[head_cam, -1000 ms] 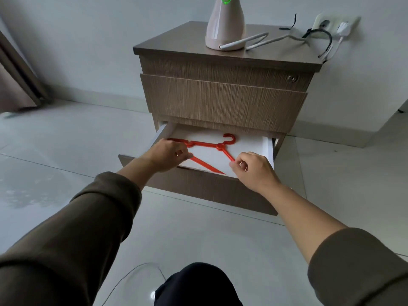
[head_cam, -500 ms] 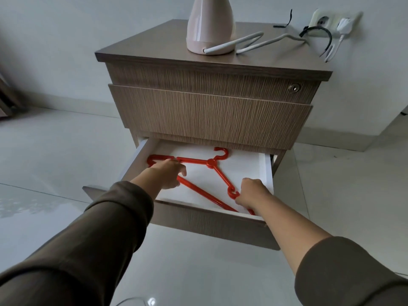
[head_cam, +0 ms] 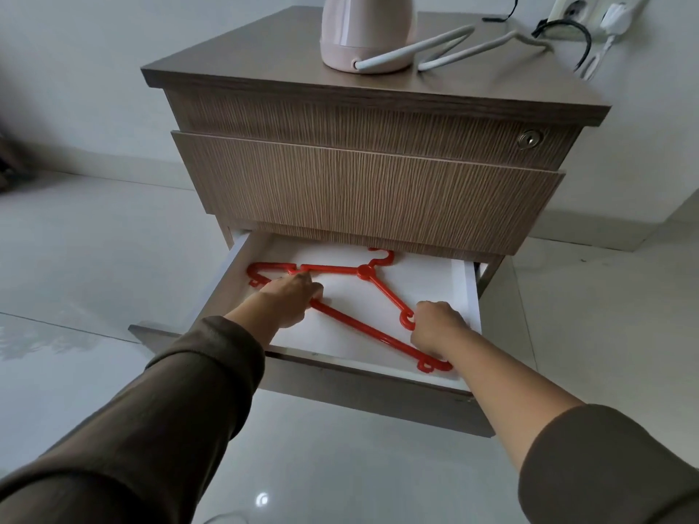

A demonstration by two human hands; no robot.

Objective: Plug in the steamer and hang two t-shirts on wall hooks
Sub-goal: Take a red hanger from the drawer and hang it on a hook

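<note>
Both hands are reaching into the open bottom drawer [head_cam: 223,285]: the left hand [head_cam: 289,296] curling around the red hanger's [head_cam: 363,272] bar at nine o'clock, the right hand [head_cam: 435,327] gripping its end at four o'clock. Lifting it out level seems next; the steamer [head_cam: 363,32] is waiting at twelve o'clock.

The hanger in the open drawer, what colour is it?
Red. The hanger stands out against the white drawer in the head view.
</note>
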